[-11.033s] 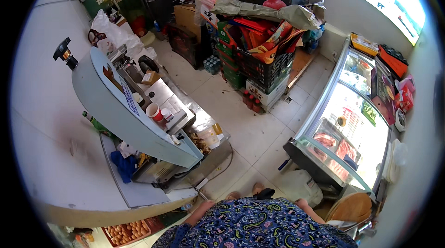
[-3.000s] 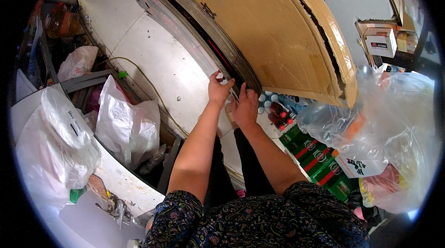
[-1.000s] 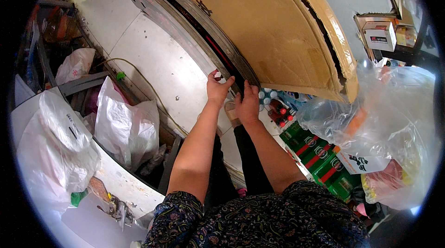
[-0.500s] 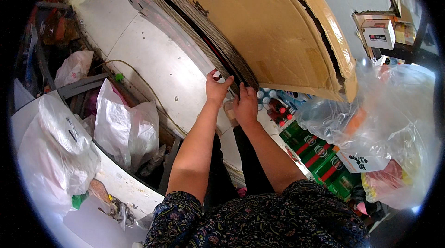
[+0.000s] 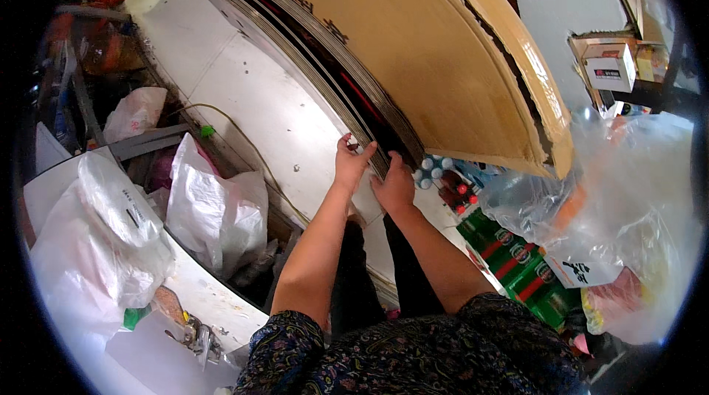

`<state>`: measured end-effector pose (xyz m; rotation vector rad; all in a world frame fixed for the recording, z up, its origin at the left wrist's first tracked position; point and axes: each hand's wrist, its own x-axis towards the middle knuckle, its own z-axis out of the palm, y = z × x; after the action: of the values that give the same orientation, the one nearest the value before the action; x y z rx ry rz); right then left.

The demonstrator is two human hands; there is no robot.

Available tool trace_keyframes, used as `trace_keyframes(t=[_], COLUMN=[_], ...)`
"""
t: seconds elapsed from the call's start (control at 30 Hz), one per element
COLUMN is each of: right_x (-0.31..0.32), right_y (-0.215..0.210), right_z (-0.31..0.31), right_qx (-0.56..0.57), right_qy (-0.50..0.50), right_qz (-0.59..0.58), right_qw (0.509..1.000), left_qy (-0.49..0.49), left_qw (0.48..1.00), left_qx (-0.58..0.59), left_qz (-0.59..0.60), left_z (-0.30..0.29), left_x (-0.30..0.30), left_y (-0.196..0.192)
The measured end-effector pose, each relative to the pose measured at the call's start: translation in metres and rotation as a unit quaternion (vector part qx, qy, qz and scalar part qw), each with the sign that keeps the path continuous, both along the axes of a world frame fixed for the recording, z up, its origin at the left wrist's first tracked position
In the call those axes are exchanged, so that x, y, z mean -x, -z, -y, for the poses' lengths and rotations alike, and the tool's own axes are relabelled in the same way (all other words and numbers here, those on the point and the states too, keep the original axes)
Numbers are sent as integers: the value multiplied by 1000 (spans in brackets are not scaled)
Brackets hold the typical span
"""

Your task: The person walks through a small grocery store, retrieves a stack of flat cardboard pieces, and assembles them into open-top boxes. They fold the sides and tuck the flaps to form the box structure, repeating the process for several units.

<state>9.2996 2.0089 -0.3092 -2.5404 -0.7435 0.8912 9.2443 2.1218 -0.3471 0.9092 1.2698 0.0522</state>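
Pinching with the left hand (image 5: 350,164), fingertips closed on the edge of a stack of flattened grey sheets (image 5: 325,55) that leans against a white panel (image 5: 244,92). Pressing with the right hand (image 5: 394,187) just beside it on the same edge, fingers curled over the stack; cannot tell whether that grip truly closes. Leaning behind the stack, a large brown cardboard sheet (image 5: 436,63). Below the stack on the right-hand side, bottles with white and red caps (image 5: 442,177) and green crates (image 5: 517,262). Left of the stack, 2 white plastic bags (image 5: 210,210) beside a white counter (image 5: 199,299). Likely risks: thin edges slipping from a fingertip pinch, sheets fanning out and sliding onto the bottles, or the cardboard tipping forward once the stack shifts.
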Motion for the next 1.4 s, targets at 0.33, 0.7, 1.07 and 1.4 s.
trace_keyframes(t=[0.33, 0.7, 1.07, 1.4], right_x=[39, 52, 38, 72], right_y=[29, -82, -250, -289], right_z=[13, 34, 83, 80], right_qx=[64, -34, 135, 188], right_qy=[-107, -153, -222, -157], right_qz=[-30, -42, -105, -157], right_qw=[992, 987, 960, 957], left_qy=[-74, -109, -176, -208], left_qw=[908, 955, 962, 965], left_qx=[-327, -213, -35, 89], left_qz=[-250, -174, -206, -129], left_z=[-173, -171, -89, -88], left_x=[-9, 30, 82, 150], left_y=[15, -62, -162, -120])
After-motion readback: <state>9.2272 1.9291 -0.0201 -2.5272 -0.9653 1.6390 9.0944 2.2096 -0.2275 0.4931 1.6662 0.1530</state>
